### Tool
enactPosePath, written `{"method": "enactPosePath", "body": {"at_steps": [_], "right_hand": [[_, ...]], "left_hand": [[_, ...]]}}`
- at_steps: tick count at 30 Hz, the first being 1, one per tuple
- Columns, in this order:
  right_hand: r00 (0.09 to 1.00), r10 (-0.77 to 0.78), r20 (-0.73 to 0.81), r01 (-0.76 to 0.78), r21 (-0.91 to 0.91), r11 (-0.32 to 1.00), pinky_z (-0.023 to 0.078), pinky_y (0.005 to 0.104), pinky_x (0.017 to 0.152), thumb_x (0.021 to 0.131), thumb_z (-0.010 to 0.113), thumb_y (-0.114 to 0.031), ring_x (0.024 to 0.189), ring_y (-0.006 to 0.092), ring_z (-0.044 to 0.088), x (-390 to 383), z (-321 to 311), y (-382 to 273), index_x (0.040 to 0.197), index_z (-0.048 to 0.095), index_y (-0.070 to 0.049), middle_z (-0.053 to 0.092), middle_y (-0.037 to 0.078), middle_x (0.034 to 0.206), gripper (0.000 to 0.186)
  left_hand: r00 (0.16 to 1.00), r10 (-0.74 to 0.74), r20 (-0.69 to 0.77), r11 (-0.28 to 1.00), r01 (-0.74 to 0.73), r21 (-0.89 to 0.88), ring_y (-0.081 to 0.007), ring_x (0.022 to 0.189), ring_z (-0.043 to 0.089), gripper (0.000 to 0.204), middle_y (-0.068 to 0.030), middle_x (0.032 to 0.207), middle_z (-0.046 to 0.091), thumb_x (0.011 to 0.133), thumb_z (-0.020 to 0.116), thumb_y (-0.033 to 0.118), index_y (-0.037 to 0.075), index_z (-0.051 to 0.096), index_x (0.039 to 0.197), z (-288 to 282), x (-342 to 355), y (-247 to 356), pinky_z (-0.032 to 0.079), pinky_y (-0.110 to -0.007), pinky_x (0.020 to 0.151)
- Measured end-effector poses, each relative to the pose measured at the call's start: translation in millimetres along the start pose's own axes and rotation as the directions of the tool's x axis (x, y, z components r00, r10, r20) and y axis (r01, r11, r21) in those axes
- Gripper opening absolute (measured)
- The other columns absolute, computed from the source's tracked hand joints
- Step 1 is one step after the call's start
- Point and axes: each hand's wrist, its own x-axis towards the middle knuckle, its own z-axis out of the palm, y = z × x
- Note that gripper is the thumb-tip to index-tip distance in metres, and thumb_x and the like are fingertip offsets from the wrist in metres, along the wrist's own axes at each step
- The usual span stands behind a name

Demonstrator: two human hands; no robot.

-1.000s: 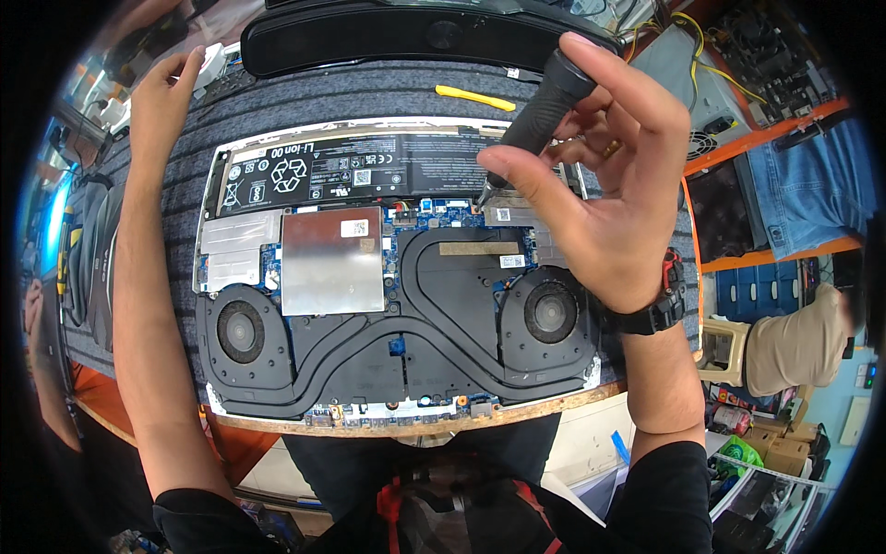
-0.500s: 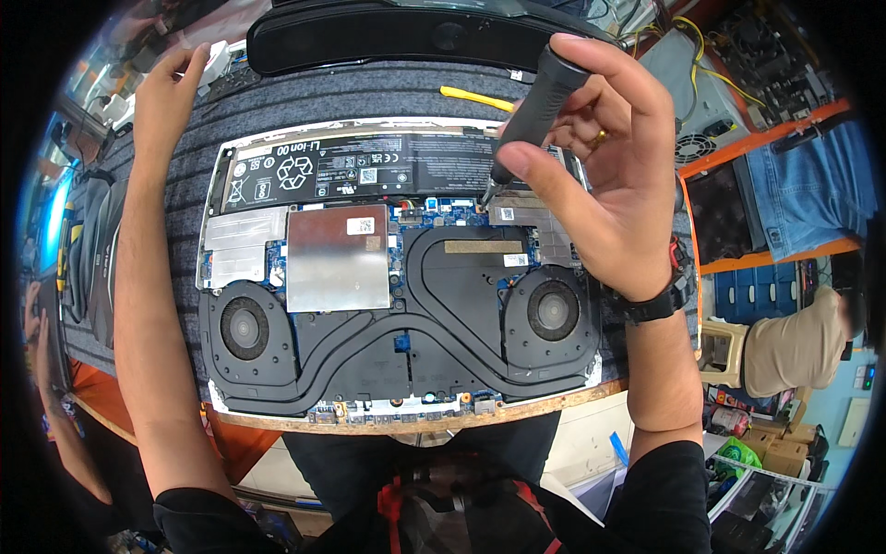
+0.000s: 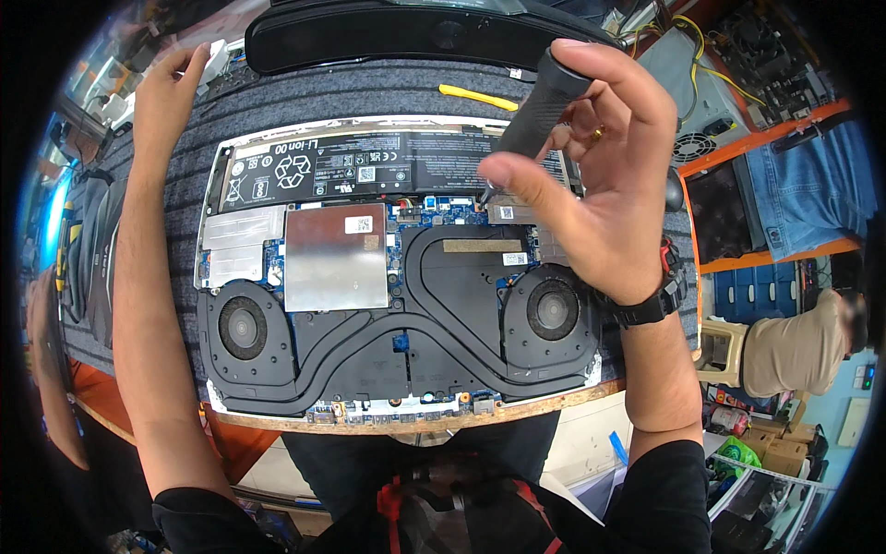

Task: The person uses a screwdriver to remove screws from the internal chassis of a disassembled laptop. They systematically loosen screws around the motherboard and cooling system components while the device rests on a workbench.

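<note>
I see the counter (image 3: pixel 369 97) surfaced in grey with dark parallel stripes; its near edge is brown. Above that edge, the laptop (image 3: pixel 452 360) shows these finishes. Battery (image 3: pixel 318 175): black, white print. Circuit board (image 3: pixel 443 214): blue. Square plate (image 3: pixel 334 268): reflective silver, white label. Heat pipes (image 3: pixel 399 323): black. Left fan (image 3: pixel 242 328) and right fan (image 3: pixel 558 316): black, grey hubs. Strip (image 3: pixel 483 246): tan. Screwdriver (image 3: pixel 543 106): black, textured grip. On the right hand (image 3: pixel 609 198), I note a gold ring (image 3: pixel 597 135); the wristwatch (image 3: pixel 651 309) is black with red accents. Pry tool (image 3: pixel 478 97), toward the counter's far edge: solid yellow. Speaker bar (image 3: pixel 369 42), along that edge: black.
</note>
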Motion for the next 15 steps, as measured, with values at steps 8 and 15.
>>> {"method": "enactPosePath", "body": {"at_steps": [8,15], "right_hand": [[1.000,-0.006,0.022,0.005,0.032,0.999,0.054,0.0333,0.091,0.089,0.071,0.004,0.108,0.0232,0.068,-0.2,-3.5,1.3,0.148,0.034,-0.006,0.064,0.020,0.120,0.071],[0.999,0.016,0.030,-0.020,0.144,0.989,0.054,0.0331,0.091,0.090,0.068,0.006,0.106,0.0221,0.067,-1.4,-4.3,0.3,0.149,0.032,-0.006,0.063,0.021,0.121,0.071]], "left_hand": [[1.000,0.011,-0.002,1.000,-0.011,-0.003,-0.0253,0.078,0.067,0.051,-0.0150,0.085,0.072,0.096,0.061,0.053,0.006,0.075,0.110,-0.9,-0.6,1.6,0.051,-0.037,0.076],[1.000,-0.017,0.022,1.000,0.017,0.009,-0.0156,0.080,0.065,0.048,-0.0116,0.089,0.072,0.098,0.062,0.049,0.004,0.074,0.113,-1.1,-0.4,4.2,0.049,-0.029,0.077]]}}
